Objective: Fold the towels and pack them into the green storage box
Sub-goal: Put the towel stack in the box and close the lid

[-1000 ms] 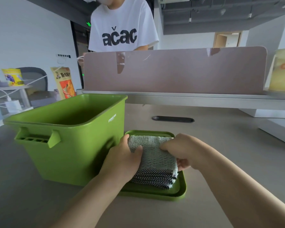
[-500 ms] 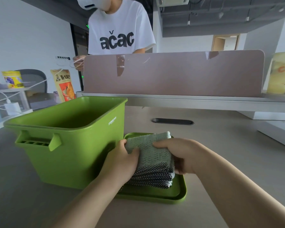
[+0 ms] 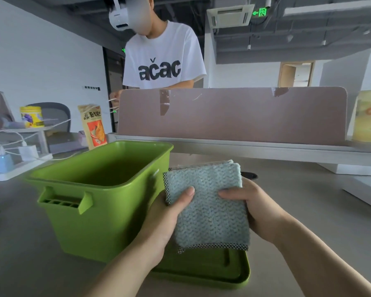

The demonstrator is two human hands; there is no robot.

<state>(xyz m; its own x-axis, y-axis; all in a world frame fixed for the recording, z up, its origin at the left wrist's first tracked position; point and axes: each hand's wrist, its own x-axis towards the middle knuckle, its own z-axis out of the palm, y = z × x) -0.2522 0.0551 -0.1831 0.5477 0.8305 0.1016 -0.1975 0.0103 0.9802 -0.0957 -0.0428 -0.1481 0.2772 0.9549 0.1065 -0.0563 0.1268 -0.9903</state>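
Observation:
A stack of folded pale blue-green towels with a black-and-white checked edge is held in the air between both hands, above the green lid that lies on the table. My left hand grips the stack's left side with the thumb on top. On the right side my right hand clamps it the same way. The green storage box stands just left of the towels, open on top, and no contents show in the visible part of its inside.
A person in a white T-shirt stands behind the brown desk divider. A snack bag, a yellow can, chargers and cables are at the left. A yellow cup stands at far right.
Both hands have lifted the folded towel stack off the green lid and raised it, tilting its top face toward me. The view has also tipped upward.

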